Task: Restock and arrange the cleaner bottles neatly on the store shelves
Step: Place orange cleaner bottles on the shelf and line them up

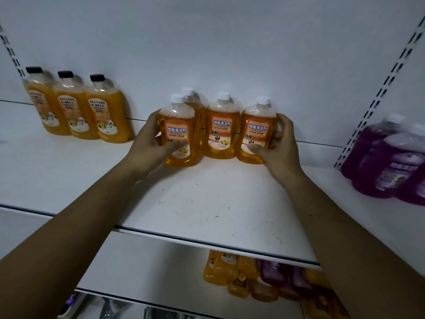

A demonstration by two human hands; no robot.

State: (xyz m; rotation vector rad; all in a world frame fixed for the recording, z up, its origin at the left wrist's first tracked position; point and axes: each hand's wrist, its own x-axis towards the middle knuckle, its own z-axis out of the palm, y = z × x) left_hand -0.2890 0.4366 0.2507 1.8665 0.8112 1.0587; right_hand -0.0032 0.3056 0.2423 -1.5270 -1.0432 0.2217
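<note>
Now both hands are on white-capped orange cleaner bottles standing on the white shelf (207, 203). The left hand (147, 139) is wrapped round the front-left bottle (179, 125), its thumb lying across the lower label and its fingers out of sight behind the body. The right hand (282, 143) grips the rightmost bottle (257, 125) the same way, thumb low on the front and fingers curled at its right side. Between them stands the middle bottle (222, 132), untouched, and 1 rear bottle (195, 104) sits behind the front-left one, close to the back panel (230, 54).

All 4 look filled almost to the shoulder, so each should feel fairly heavy for its size, with the weight low and liquid that may slosh if jerked. The clear plastic walls probably give a little under a squeeze, and the glossy label could be slippery. The best hold is likely the broad mid-body, as now, not the small cap. The bodies are flattened and stand nearly touching, so a sideways nudge could knock a neighbour.

Further left stand 3 black-capped bottles (69, 107), and purple bottles (391, 157) sit at the right.
</note>
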